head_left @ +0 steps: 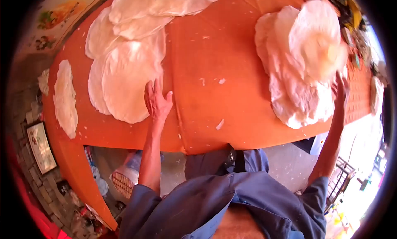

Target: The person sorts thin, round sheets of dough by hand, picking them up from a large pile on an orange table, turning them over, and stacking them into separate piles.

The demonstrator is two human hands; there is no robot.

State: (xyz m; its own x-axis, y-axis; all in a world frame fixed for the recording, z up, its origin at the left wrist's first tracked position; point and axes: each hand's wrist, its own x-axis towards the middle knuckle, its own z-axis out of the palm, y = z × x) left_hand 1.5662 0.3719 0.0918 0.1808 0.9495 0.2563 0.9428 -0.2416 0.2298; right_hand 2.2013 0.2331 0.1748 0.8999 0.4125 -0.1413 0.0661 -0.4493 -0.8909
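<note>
Overlapping thin, pale flatbread-like sheets point(128, 84) lie on the left part of the orange table point(215, 94). My left hand point(157, 100) is at the lower right edge of these sheets, its fingers spread and nothing in it. On the right is a second, crumpled stack of pale sheets point(295, 88). A blurred round sheet point(316, 36) is raised over the top of that stack. My right hand point(341, 88) is at the right side of the stack, just below the raised sheet; its fingers are partly hidden and blurred, so its hold cannot be made out.
A narrow pale sheet point(65, 99) lies at the table's far left. Small white scraps dot the tabletop. Below the left edge are a framed picture point(41, 148) and a woven basket point(123, 184). A dark metal rack point(341, 179) stands at the lower right.
</note>
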